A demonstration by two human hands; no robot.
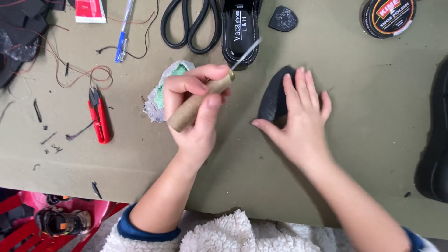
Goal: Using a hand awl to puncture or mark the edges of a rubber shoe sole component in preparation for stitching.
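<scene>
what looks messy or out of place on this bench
Loose reddish thread trails in tangles across the table at upper left, with dark scraps scattered beside the red snips. Nothing looks spilled or broken.

Two bare forearms enter from the lower edge of the head view. The left hand (196, 109) and right hand (301, 119) wear no gloves, rings or watch. Fingernails are short and unpainted. Each arm carries a pushed-up white fleece sleeve (219, 235) of curly, woolly pile, with a dark blue ribbed cuff (147, 231) showing at its edge on both sides.
</scene>
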